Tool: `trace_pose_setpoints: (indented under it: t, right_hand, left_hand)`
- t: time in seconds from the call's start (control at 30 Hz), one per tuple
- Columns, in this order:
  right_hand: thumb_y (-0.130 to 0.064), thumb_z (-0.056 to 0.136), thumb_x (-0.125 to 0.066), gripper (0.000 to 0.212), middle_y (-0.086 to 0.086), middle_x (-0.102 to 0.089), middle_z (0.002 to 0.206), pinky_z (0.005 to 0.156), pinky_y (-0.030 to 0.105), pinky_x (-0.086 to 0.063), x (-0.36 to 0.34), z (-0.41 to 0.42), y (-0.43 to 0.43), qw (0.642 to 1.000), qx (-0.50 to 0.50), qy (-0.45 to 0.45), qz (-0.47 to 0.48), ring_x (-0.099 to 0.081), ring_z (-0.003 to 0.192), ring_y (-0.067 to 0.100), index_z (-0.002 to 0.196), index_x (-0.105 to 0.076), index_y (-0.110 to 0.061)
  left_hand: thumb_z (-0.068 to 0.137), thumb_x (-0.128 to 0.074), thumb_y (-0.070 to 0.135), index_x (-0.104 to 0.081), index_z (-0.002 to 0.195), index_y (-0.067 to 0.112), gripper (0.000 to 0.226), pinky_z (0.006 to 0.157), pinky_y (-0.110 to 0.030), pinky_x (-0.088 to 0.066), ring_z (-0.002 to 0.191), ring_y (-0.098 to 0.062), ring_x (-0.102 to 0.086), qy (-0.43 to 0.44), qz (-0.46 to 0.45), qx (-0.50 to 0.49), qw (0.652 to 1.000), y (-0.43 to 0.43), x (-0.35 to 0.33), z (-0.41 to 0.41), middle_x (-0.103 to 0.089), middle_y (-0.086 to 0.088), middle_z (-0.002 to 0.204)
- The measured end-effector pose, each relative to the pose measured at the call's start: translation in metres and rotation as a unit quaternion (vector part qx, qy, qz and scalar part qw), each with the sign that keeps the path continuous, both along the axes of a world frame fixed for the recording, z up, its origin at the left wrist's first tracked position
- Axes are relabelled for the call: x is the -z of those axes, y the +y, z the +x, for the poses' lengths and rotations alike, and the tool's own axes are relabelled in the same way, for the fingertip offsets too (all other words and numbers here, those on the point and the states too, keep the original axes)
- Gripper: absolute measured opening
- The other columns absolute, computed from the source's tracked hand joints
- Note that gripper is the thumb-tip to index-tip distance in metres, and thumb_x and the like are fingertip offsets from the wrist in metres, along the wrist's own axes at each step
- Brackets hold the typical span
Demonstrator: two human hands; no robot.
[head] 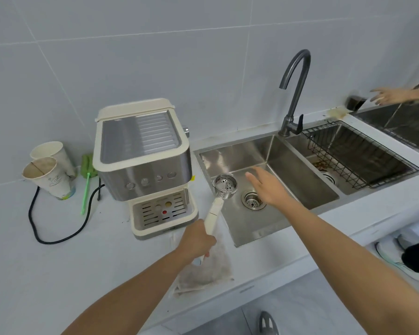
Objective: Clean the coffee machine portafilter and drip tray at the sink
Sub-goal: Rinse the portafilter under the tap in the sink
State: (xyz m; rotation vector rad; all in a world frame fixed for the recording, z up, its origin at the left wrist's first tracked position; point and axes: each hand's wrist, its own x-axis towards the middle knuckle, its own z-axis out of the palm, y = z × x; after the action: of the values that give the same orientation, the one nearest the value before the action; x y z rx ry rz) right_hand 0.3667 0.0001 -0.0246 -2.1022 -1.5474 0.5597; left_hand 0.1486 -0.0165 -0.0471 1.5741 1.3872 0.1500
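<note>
Left hand [196, 239] gripped the portafilter [219, 198] by its cream handle, basket over the sink [230, 154] edge; right hand [269, 187] hovered spread, empty; rigid, probably head-heavy, slippery wet.

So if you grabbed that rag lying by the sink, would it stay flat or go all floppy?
Probably floppy: the rag lies crumpled in soft folds on the counter, so it would likely droop from the fingers. It looks thin and light, though a damp one would weigh more, and wetness can't be told here. It shouldn't roll or break.
</note>
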Motion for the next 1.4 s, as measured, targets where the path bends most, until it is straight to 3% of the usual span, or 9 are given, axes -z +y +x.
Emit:
trace_pose_setpoints:
  t: [0.3,0.5,0.77,0.93,1.0,1.1,1.2,1.33,1.4]
  right_hand:
    - [-0.041,0.096,-0.035,0.054,0.014,-0.044,0.141,0.104,0.039,-0.033,0.013,0.107,0.063,0.999,-0.028,0.038,-0.012,-0.043,0.128,0.028,0.139,-0.034,-0.009]
    - [-0.041,0.096,-0.037,0.054,0.014,-0.047,0.138,0.1,0.038,-0.037,0.012,0.193,0.107,0.998,-0.063,0.022,-0.023,-0.046,0.125,0.029,0.138,-0.034,-0.008]
    - [-0.031,0.095,-0.042,0.049,0.017,-0.057,0.103,0.074,0.029,-0.038,0.007,0.291,0.156,0.99,0.043,0.134,0.006,-0.055,0.088,0.028,0.135,-0.031,-0.005]
    - [-0.033,0.095,-0.044,0.051,0.02,-0.052,0.119,0.082,0.039,-0.043,0.011,0.32,0.194,0.936,0.178,0.302,-0.018,-0.053,0.1,0.03,0.132,-0.032,0.0]
    - [-0.037,0.093,-0.045,0.052,0.019,-0.052,0.124,0.09,0.04,-0.045,0.013,0.327,0.209,0.909,0.207,0.359,-0.033,-0.053,0.11,0.031,0.129,-0.039,-0.001]
    - [-0.045,0.091,-0.045,0.054,0.01,-0.051,0.106,0.083,0.033,-0.041,0.014,0.335,0.229,0.891,0.226,0.39,-0.055,-0.049,0.096,0.023,0.126,-0.047,-0.003]
    - [-0.038,0.095,-0.04,0.045,0.009,-0.053,0.105,0.084,0.034,-0.042,0.018,0.344,0.25,0.87,0.222,0.434,-0.066,-0.051,0.095,0.024,0.123,-0.051,-0.005]
    - [-0.019,0.096,-0.042,0.026,0.004,-0.052,0.078,0.061,0.026,-0.039,0.02,0.35,0.264,0.85,0.226,0.47,-0.075,-0.048,0.066,0.018,0.077,-0.059,-0.014]
    - [-0.016,0.094,-0.047,0.022,0.003,-0.052,0.077,0.06,0.027,-0.039,0.02,0.351,0.266,0.846,0.23,0.473,-0.085,-0.047,0.067,0.017,0.074,-0.056,-0.015]
  left_hand:
    - [0.079,-0.051,0.008,-0.045,0.093,0.015,0.017,0.031,-0.02,-0.039,0.037,-0.008,-0.051,0.031,0.02,-0.058,0.998,0.051,0.014,0.101,-0.056,-0.002,0.073]
    - [0.081,-0.056,0.006,-0.048,0.095,0.009,0.016,0.046,-0.028,-0.045,0.04,-0.012,-0.052,0.013,0.024,-0.117,0.993,0.088,0.021,0.194,-0.054,-0.003,0.071]
    - [0.078,-0.055,0.003,-0.04,0.074,0.012,0.018,0.043,-0.026,-0.04,0.043,-0.019,-0.052,0.017,0.026,-0.144,0.989,0.12,0.023,0.269,-0.049,-0.006,0.065]
    - [0.08,-0.056,0.003,-0.042,0.084,0.007,0.015,0.058,-0.032,-0.041,0.069,-0.031,-0.055,0.041,0.043,-0.148,0.987,0.142,0.023,0.285,-0.051,-0.011,0.079]
    - [0.08,-0.055,0.004,-0.04,0.081,0.008,0.016,0.056,-0.033,-0.042,0.065,-0.031,-0.056,0.05,0.045,-0.151,0.986,0.15,0.024,0.289,-0.05,-0.01,0.076]
    - [0.079,-0.056,0.005,-0.04,0.076,0.012,0.017,0.054,-0.031,-0.042,0.061,-0.03,-0.057,0.066,0.045,-0.15,0.985,0.162,0.025,0.294,-0.051,-0.009,0.077]
    - [0.079,-0.055,0.005,-0.037,0.07,0.016,0.023,0.041,-0.027,-0.04,0.042,-0.018,-0.055,0.074,0.04,-0.148,0.985,0.173,0.028,0.298,-0.051,-0.007,0.073]
    - [0.08,-0.054,0.006,-0.036,0.07,0.018,0.024,0.03,-0.018,-0.035,0.036,-0.012,-0.053,0.088,0.036,-0.141,0.985,0.181,0.034,0.305,-0.05,-0.002,0.07]
    - [0.08,-0.054,0.006,-0.036,0.07,0.017,0.024,0.027,-0.016,-0.031,0.038,-0.013,-0.053,0.086,0.032,-0.135,0.987,0.183,0.036,0.308,-0.05,-0.002,0.07]
